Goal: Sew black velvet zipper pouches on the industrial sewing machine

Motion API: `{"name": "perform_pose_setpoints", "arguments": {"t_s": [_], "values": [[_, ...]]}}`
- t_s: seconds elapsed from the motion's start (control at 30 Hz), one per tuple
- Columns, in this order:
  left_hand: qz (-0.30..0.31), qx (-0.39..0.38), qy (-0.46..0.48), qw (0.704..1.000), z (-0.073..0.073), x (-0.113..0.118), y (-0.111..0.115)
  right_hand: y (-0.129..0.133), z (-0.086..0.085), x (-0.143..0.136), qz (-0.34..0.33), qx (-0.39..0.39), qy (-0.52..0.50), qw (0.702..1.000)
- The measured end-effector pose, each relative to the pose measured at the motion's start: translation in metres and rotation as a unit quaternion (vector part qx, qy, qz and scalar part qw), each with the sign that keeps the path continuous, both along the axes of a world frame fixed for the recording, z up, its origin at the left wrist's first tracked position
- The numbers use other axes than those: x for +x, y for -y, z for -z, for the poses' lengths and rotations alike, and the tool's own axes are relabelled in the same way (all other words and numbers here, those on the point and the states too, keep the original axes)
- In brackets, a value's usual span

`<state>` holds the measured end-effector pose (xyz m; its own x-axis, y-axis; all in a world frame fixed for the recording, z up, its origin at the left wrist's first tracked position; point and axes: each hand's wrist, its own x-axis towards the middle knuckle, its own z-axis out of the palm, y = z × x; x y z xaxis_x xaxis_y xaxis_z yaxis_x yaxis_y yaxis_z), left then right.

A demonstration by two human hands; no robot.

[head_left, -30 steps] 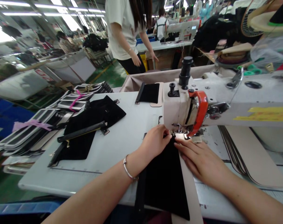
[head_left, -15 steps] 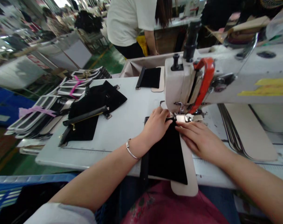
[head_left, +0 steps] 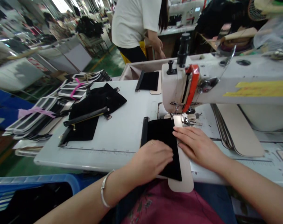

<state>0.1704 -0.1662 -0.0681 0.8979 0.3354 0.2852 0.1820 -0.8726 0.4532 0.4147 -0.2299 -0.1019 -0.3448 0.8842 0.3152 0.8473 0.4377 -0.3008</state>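
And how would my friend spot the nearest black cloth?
Look for the big white sewing machine with the orange part. Right in front lies a black cloth, partly over a beige panel. Unlike the other black pieces, it has the left hand on it.

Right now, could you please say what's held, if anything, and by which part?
No grip shows: the left hand lies on the black fabric, the right hand on the beige panel, farther forward.
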Motion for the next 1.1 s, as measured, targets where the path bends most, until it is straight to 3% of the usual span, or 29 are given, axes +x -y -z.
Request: {"name": "perform_pose_setpoints", "arguments": {"t_s": [0.1,0.23,0.83,1.1], "values": [[-0.078,0.040,-0.032,0.996,0.002,0.026,-0.044,0.000,0.002,0.000,0.006,0.008,-0.004,1.000],[-0.071,0.048,-0.061,0.994,0.015,0.045,-0.071,0.000,0.003,-0.001,0.007,0.006,0.005,1.000],[-0.076,0.057,-0.037,0.995,0.024,0.042,-0.072,0.001,0.004,-0.003,0.027,0.007,0.028,0.999],[-0.082,0.072,-0.059,0.992,0.022,0.049,-0.084,-0.008,0.010,-0.001,0.040,0.004,0.019,0.999]]}}
